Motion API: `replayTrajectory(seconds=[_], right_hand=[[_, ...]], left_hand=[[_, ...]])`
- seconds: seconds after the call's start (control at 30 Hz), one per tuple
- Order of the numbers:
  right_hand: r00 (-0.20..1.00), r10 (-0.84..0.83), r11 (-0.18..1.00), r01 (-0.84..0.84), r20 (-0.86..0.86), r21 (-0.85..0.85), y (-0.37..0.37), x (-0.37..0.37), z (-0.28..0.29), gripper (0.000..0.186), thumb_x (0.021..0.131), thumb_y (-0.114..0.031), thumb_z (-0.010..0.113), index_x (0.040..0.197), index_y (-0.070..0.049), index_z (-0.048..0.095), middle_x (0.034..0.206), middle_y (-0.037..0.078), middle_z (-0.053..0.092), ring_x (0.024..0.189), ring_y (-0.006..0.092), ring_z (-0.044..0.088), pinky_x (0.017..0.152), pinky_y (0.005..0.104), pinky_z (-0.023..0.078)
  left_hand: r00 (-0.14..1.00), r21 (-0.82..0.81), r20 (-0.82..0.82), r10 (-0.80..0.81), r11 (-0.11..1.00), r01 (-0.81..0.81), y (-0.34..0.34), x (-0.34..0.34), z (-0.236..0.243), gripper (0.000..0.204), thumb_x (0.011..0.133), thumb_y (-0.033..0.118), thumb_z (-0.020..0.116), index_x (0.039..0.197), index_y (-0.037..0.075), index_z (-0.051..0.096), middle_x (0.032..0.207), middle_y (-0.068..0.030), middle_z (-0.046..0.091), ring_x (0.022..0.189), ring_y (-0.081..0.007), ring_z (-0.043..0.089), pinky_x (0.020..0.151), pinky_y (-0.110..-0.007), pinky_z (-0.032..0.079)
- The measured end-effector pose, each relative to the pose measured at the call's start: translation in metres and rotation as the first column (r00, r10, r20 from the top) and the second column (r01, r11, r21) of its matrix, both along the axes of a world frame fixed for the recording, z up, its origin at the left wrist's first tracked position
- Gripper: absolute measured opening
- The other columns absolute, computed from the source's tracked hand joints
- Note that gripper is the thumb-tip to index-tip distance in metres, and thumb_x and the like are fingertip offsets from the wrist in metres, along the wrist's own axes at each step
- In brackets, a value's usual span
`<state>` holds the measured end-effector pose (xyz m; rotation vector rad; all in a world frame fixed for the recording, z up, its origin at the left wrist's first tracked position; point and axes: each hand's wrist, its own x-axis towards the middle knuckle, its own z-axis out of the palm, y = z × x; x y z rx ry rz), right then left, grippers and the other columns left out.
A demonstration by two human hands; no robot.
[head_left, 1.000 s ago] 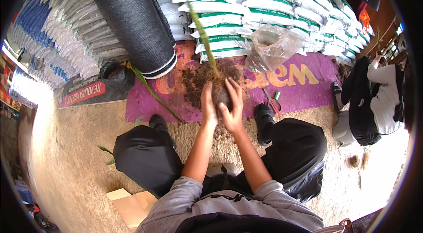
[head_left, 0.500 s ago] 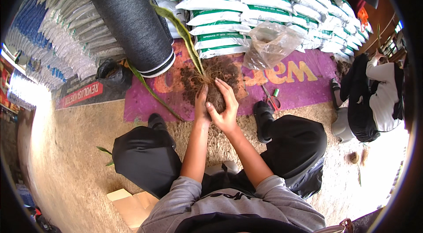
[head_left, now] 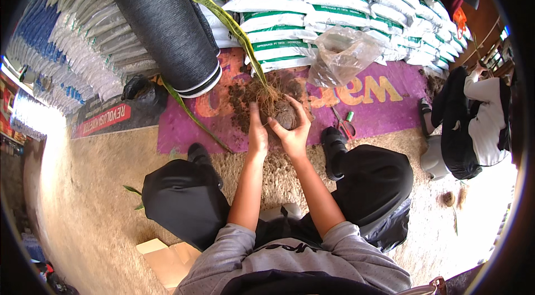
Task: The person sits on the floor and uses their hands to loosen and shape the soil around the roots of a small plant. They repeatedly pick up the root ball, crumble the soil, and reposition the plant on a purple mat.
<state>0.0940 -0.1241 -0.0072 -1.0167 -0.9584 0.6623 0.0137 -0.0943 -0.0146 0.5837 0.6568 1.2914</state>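
Between my two hands is a round, dirt-brown root ball (head_left: 285, 116) with a fringe of fine tan roots (head_left: 268, 96). From it a long yellow-edged snake plant leaf (head_left: 243, 38) slants up to the far left. My right hand (head_left: 295, 134) curls round the ball's right side, thumb on the near face. My left hand (head_left: 258, 134) supports the left side, its fingers straight and pressed together. Loose dark soil (head_left: 239, 106) lies scattered on the purple banner (head_left: 370, 114) under them. Part of the ball's underside is hidden by my hands.
Red-handled scissors (head_left: 348, 129) and a small green spool (head_left: 350, 116) lie by my right foot. Behind stand stacked white-and-green sacks (head_left: 278, 22), a crumpled clear bag (head_left: 343, 55) and a large black roll (head_left: 161, 22). Another person (head_left: 473, 122) crouches at the right.
The root ball has turned, showing more of its rounded face on the right. The leaf's base has shifted slightly right, and my hands have spread a little apart.
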Motion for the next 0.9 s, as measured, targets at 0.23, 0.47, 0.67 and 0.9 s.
replayTrajectory(seconds=[0.23, 0.47, 0.67, 0.9], right_hand=[[0.926, -0.137, 0.980, 0.076, 0.351, 0.183, 0.000, -0.005, -0.010, 0.045, 0.072, -0.020, 0.065, 0.111, 0.001, 0.055, 0.118, 0.019, 0.054, 0.113, 0.0358, 0.049, 0.099, 0.0428, 0.032], [0.903, -0.173, 0.977, 0.108, 0.393, 0.182, -0.005, -0.005, -0.013, 0.042, 0.073, -0.023, 0.064, 0.108, 0.000, 0.057, 0.118, 0.019, 0.054, 0.116, 0.0354, 0.046, 0.099, 0.0433, 0.032], [0.992, 0.121, 0.992, -0.121, -0.026, -0.019, -0.002, 0.014, 0.002, 0.038, 0.083, -0.015, 0.059, 0.118, 0.000, 0.051, 0.123, 0.014, 0.052, 0.115, 0.0230, 0.047, 0.099, 0.0358, 0.035], [0.984, 0.073, 0.995, -0.060, 0.164, -0.082, -0.001, 0.007, -0.017, 0.056, 0.079, -0.024, 0.067, 0.125, -0.003, 0.046, 0.126, 0.015, 0.049, 0.115, 0.0253, 0.047, 0.100, 0.0379, 0.034]], left_hand=[[0.996, 0.125, -0.093, -0.019, 0.992, 0.031, 0.002, -0.006, -0.019, 0.042, 0.094, 0.034, 0.036, 0.117, 0.002, 0.050, 0.111, -0.0079, 0.056, 0.100, -0.0183, 0.055, 0.088, -0.033, 0.044], [0.991, 0.183, -0.115, 0.063, 0.982, -0.041, 0.000, -0.001, -0.018, 0.037, 0.095, 0.031, 0.039, 0.109, 0.002, 0.055, 0.101, -0.0071, 0.059, 0.089, -0.0155, 0.057, 0.078, -0.030, 0.046], [0.997, -0.103, 0.060, 0.052, 0.994, -0.045, 0.000, -0.010, -0.020, 0.046, 0.093, 0.041, 0.038, 0.118, 0.004, 0.050, 0.110, -0.0097, 0.059, 0.099, -0.0214, 0.058, 0.082, -0.037, 0.050], [0.984, -0.094, 0.157, 0.088, 0.993, -0.074, 0.003, -0.001, -0.019, 0.047, 0.092, 0.040, 0.039, 0.122, 0.005, 0.049, 0.116, -0.0097, 0.056, 0.104, -0.0231, 0.056, 0.093, -0.038, 0.043]])
